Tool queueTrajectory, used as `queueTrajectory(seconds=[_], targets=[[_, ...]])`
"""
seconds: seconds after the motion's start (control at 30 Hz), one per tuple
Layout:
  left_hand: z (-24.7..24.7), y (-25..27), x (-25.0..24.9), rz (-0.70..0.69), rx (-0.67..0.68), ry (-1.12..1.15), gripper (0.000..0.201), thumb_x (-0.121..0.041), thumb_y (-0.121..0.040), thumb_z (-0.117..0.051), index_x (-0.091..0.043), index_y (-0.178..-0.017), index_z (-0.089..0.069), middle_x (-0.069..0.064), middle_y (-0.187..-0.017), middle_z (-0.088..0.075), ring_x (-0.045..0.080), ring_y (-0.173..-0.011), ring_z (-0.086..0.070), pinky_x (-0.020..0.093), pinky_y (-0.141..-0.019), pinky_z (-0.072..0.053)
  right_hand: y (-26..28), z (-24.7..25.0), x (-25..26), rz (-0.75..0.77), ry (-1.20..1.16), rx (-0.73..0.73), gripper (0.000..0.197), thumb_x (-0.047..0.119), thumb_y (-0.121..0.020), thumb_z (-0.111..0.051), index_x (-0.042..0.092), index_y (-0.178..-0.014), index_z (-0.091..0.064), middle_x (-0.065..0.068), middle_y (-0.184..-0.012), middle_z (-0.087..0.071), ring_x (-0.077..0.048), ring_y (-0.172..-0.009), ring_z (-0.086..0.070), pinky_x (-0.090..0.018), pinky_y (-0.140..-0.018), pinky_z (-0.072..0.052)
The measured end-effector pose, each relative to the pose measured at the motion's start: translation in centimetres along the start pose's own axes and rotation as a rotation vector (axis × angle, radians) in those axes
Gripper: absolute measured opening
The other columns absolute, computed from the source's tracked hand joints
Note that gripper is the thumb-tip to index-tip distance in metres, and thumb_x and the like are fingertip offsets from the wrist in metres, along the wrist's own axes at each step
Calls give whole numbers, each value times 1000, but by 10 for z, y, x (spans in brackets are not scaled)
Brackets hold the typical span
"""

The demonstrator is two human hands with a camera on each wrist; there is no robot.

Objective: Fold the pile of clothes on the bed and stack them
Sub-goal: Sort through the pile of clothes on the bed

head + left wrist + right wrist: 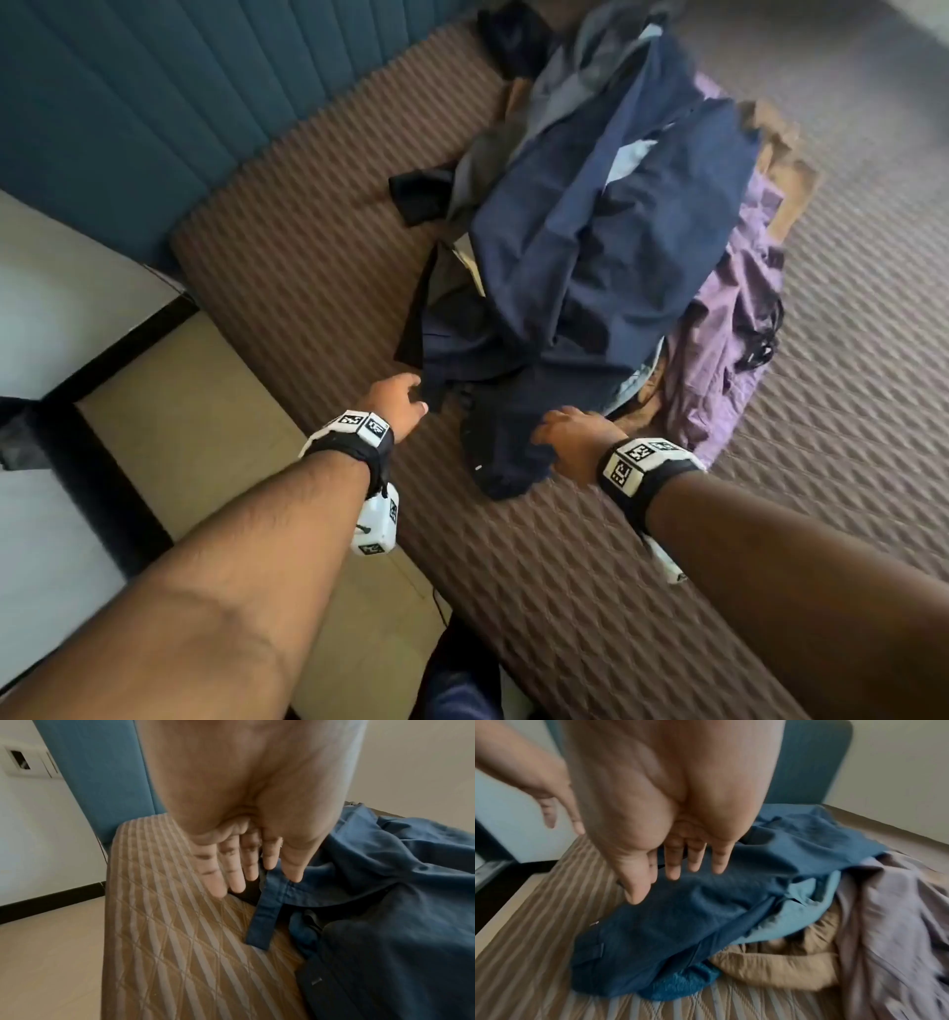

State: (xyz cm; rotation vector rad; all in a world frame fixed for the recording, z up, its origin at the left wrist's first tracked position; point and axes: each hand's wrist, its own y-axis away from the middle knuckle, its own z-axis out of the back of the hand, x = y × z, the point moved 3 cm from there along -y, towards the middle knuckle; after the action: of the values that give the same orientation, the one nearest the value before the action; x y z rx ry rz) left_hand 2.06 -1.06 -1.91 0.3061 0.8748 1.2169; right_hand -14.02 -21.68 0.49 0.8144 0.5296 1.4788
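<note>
Two hands reached toward an unfolded pile of clothes [606, 246] on the bed [318, 288], seen from the head camera. The left hand [398, 406] hovered at the pile's near edge with fingers relaxed, gripping nothing. The right hand [570, 442] lay just beside it, over a dark navy garment [506, 452] at the near end of the pile; whether it had hold of the cloth could not be told from there. Beyond the right hand lay a purple garment [724, 329].

From the left wrist camera, the left hand's fingers [236, 880] were straight and spread, just above a blue cloth strap [267, 921] and the quilted cover.

From the right wrist camera, the right hand's fingers [695, 860] were straight and apart above the navy cloth, holding nothing. A tan garment [775, 963] lay below and beyond.

The step in hand seemed to be picking a first garment. The next move probably called for pinching the navy piece at two points and lifting it clear of the pile.
</note>
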Motion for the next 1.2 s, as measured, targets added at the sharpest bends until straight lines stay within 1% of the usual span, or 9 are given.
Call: queueTrajectory(seconds=[0.17,0.33,0.4,0.5,0.63,0.83,0.93,1.03,1.2], targets=[[-3,-36,-5,-5,17,56,66,-19,-94,-65,-14,-153,-35,11,-153,-42,29,-137,-44,35,-110,-37,-42,4,7,83,279,-113,70,25,-97,-54,30,-156,-17,-4,-165,-7,-27,-151,-8,-57,-119,-9],[-16,-54,-11,78,117,604,104,-3,-95,-61,-55,-150,10,-1,-156,-26,29,-125,-52,56,-84,-56,-63,11,-2,9,324,-342,39,25,-86,-64,31,-124,-63,6,-107,-64,-27,-101,-55,-42,-85,-40],[-17,-59,-17,59,70,680,100,0,-93,-63,-48,-154,0,11,-147,-37,29,-115,-59,51,-88,-56,-61,13,-2,6,299,-442,18,27,-68,-80,30,-85,-74,7,-83,-62,-26,-85,-56,-39,-74,-40],[-19,-56,-28,-50,-6,562,74,4,-84,-71,-22,-148,-44,14,-114,-56,21,-74,-62,35,-73,-59,-35,17,-6,5,124,-543,11,26,-69,-77,29,-79,-73,4,-92,-61,-27,-94,-55,-42,-78,-36],[-13,-25,-42,-209,-22,215,66,3,-72,-81,-13,-133,-62,9,-129,-65,21,-113,-62,20,-97,-42,30,10,-33,-108,-208,-730,23,18,-70,-74,27,-91,-76,-7,-120,-59,-37,-107,-51,-47,-86,-39],[12,81,-106,-533,-448,-202,34,-2,-77,-71,-13,-109,-75,14,-102,-66,40,-95,-61,46,-73,-52,141,-18,-71,-166,-582,-1069,27,-8,-77,-67,11,-94,-75,-11,-120,-48,-22,-104,-55,-26,-93,-45],[22,150,-154,-804,-724,-265,19,-20,-74,-66,-15,-90,-74,14,-106,-63,40,-95,-60,49,-72,-50,172,-41,-68,-264,-813,-1084,25,21,-94,-49,11,-111,-65,-6,-118,-51,-23,-107,-56,-40,-96,-47],[13,208,-199,-875,-475,-36,26,-36,-85,-63,-11,-89,-67,8,-101,-67,33,-94,-64,53,-80,-50,194,-84,-51,-374,-1172,-1019,66,58,-86,-43,11,-133,-49,-1,-120,-52,-9,-90,-56,-41,-97,-46],[-6,292,-244,-821,-234,340,19,-25,-91,-63,-6,-92,-62,5,-81,-63,13,-77,-58,41,-75,-50,230,-158,-17,-346,-1088,-836,120,83,-64,-61,12,-153,-26,-14,-153,-35,-25,-141,-35,-34,-116,-28]])
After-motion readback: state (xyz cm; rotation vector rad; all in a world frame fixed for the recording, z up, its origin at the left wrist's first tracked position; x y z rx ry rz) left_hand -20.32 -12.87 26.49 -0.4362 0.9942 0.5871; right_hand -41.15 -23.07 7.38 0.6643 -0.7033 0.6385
